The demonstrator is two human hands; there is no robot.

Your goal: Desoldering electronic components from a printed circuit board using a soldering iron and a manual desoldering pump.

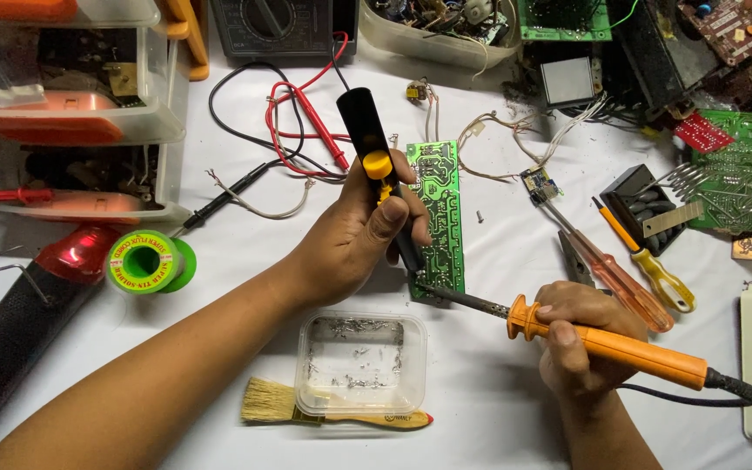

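Observation:
My left hand [354,235] grips a black desoldering pump [365,126] with a yellow button, its nozzle pointing down at the lower end of a narrow green circuit board [441,204]. My right hand [580,344] holds an orange-handled soldering iron [620,348]. Its dark metal tip [446,294] reaches left and touches the board's lower edge, right beside the pump's nozzle. The board lies flat on the white table [498,409].
A clear plastic tub [360,361] with solder scraps sits over a small brush [271,405]. A green solder spool [145,261] lies left. Screwdrivers [646,265], pliers, more boards, a multimeter [285,26] with red and black leads, and stacked drawers [63,104] surround the work area.

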